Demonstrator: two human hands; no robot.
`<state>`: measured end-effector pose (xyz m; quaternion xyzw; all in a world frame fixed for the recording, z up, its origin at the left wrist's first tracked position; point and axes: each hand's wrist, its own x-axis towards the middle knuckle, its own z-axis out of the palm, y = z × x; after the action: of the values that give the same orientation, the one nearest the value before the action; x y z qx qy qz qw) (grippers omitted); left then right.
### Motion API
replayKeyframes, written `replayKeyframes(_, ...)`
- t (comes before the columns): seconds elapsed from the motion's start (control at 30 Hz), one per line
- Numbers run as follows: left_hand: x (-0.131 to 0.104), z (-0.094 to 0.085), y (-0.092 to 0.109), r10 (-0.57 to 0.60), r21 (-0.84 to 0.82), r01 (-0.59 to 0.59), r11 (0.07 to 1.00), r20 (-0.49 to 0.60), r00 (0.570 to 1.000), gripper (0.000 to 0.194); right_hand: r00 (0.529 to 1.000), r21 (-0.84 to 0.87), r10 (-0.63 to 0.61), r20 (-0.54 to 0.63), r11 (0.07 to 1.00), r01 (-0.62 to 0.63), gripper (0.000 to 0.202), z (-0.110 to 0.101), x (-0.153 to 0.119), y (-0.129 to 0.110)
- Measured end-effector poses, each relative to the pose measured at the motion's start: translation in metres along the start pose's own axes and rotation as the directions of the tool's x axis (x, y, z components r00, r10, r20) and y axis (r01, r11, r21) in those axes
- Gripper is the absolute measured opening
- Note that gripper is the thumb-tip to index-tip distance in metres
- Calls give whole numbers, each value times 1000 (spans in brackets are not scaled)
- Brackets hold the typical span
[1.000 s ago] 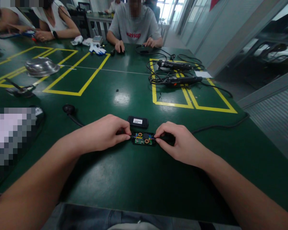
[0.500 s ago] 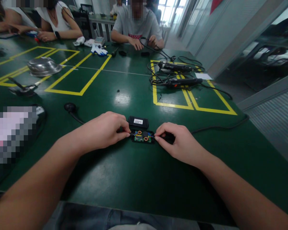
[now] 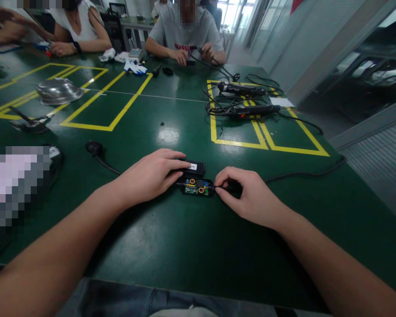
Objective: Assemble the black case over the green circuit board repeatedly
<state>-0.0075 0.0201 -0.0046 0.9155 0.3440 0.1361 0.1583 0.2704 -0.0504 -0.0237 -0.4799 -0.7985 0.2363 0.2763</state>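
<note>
On the green table lies a small black housing with an exposed circuit board [image 3: 197, 187], showing copper coils and coloured wires. Just behind it rests a ribbed black cover [image 3: 198, 168] with a white label. My left hand [image 3: 156, 171] reaches over the cover's left part, fingers stretched and apart, the fingertips at the label; whether they press on it I cannot tell. At the housing's right end my right hand [image 3: 246, 189] pinches the black cable [image 3: 303, 176] where it enters. Another black cable with a round plug [image 3: 94, 148] runs under my left hand toward the housing's left end.
Two black electric screwdrivers [image 3: 251, 110] with coiled cords lie in a yellow-taped area at the right. A metal bowl [image 3: 57, 91] stands at the left, white-blue gloves [image 3: 135, 67] farther back. Across the table a person [image 3: 188, 35] handles a black cable; other people sit far left.
My left hand has let go of the cable at the housing's left end and moved up and right onto the cover. My right hand keeps its pinch, almost still.
</note>
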Motion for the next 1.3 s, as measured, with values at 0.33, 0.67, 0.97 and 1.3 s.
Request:
replayKeyframes(0.33, 2, -4, 3, -110, 29, 110, 994, -12, 994, 21, 999, -82, -31, 15, 996, 32, 13, 2, 0, -3)
replayKeyframes(0.67, -6, -9, 20, 127, -147, -126, 981, -2, 992, 26, 1000, 15, 22, 13, 1000, -23, 41, 3, -6, -7)
replayKeyframes(0.97, -6, -9, 21, 83, -130, -73, 989, 78, 993, 26, 998, -66, -52, 39, 996, 55, 24, 3, -1, -6)
replayKeyframes(1.3, -2, -8, 24, 54, -72, -46, 996, 106, 993, 24, 997, -55, -75, 27, 996, 77, 21, 3, 0, -6)
